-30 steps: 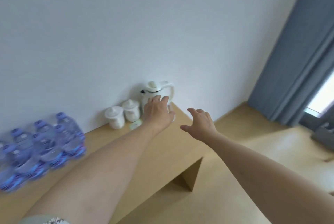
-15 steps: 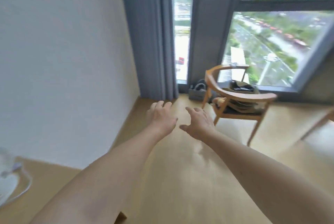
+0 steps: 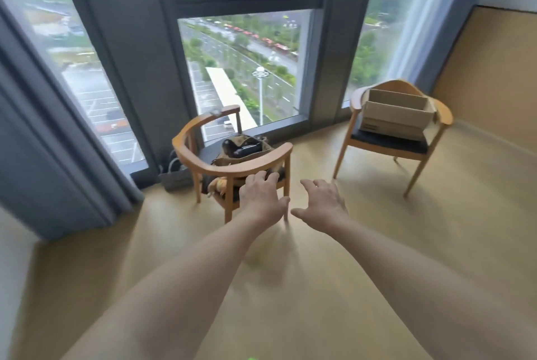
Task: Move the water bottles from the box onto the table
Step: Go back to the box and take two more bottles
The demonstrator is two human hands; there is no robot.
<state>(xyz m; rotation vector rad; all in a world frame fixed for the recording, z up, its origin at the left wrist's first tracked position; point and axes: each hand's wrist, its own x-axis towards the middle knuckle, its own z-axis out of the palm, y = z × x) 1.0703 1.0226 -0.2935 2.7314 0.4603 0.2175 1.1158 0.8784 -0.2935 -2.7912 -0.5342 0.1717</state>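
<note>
Reaching forward, the left hand [image 3: 263, 198] and right hand [image 3: 322, 204] are both spread and empty. To their right, well apart, the cardboard box [image 3: 398, 115] sits open on a wooden chair [image 3: 345, 144]; its contents are hidden.

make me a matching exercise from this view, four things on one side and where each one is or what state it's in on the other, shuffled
Things:
1. cardboard box
2. brown bag
3. left hand
4. grey curtain

Places or states:
a. open, holding nothing
b. on the right chair's seat
c. hanging at the left edge
d. on the near chair's seat

Pairs: 1-b, 2-d, 3-a, 4-c
</note>
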